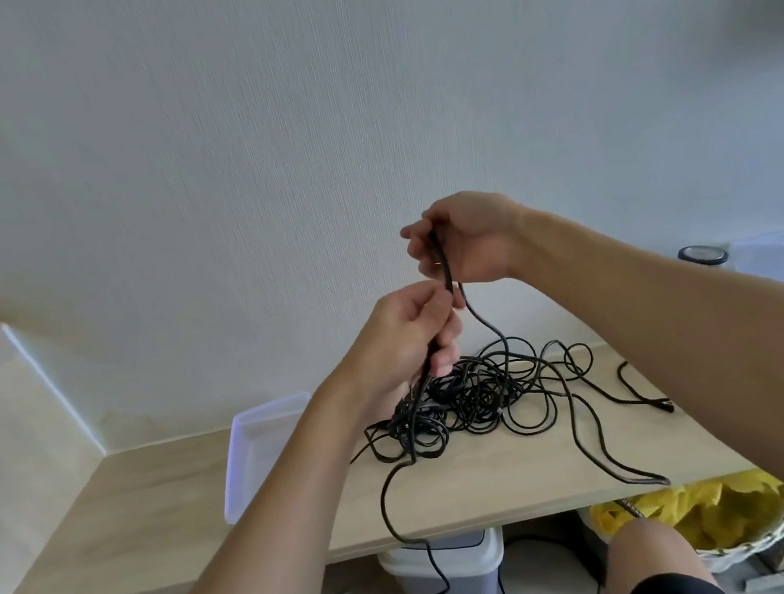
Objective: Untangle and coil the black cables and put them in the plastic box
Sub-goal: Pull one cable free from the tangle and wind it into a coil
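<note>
A tangle of black cables lies on the light wooden table, with loops trailing right and one strand dropping over the front edge to the floor. Both hands are raised above the pile. My right hand grips a black cable near its upper end. Just below it, my left hand holds the same bundle of strands, which run down into the tangle. The clear plastic box sits on the table left of the pile, partly hidden by my left forearm.
A white wall stands close behind the table. Under the table are a grey lidded bin and a woven basket with a yellow bag. A round dark object sits at the far right. My knee is near the front edge.
</note>
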A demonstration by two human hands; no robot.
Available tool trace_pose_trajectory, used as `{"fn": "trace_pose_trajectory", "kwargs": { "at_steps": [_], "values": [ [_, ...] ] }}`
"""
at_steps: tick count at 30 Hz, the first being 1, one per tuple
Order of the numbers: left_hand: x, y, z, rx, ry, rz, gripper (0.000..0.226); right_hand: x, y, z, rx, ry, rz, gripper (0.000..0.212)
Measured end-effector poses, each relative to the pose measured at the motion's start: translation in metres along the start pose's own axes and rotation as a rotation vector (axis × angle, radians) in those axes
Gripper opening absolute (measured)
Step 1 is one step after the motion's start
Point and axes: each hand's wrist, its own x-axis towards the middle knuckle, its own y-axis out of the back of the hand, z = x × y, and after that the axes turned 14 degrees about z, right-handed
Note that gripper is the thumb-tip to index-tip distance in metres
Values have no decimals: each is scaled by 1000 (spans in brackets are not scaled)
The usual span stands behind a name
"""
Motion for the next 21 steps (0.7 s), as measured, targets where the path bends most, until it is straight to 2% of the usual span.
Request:
{"fn": "trace_pose_trajectory", "kwargs": {
  "at_steps": [4, 8, 10, 14, 16, 17, 19, 21],
  "values": [
    [-10, 4, 5, 329, -76, -217, 22, 9, 13, 3, 137, -25, 197, 26],
    [-17, 1, 2, 338, -19, -238, 21, 15, 24, 5, 173, -15, 288, 31],
    [-17, -1, 3, 246, 37, -217, 16, 14, 25, 4, 159, 13, 259, 29],
    [-9, -23, 14, -245, 183, 0, 21, 0, 13, 7, 14, 15, 55, 20],
    [-2, -29, 15, -308, 140, 91, 20, -6, 8, 6, -15, 9, -22, 20],
    [-1, -28, 15, -232, 86, 82, 19, -6, 9, 5, 19, 12, -12, 21],
    [-4, -24, 14, 18, -21, -35, 19, -2, 15, 0, 170, 2, 81, 25],
    [-7, -20, 13, 189, -44, -137, 18, 4, 26, -5, 242, -7, 186, 28]
  ]
}}
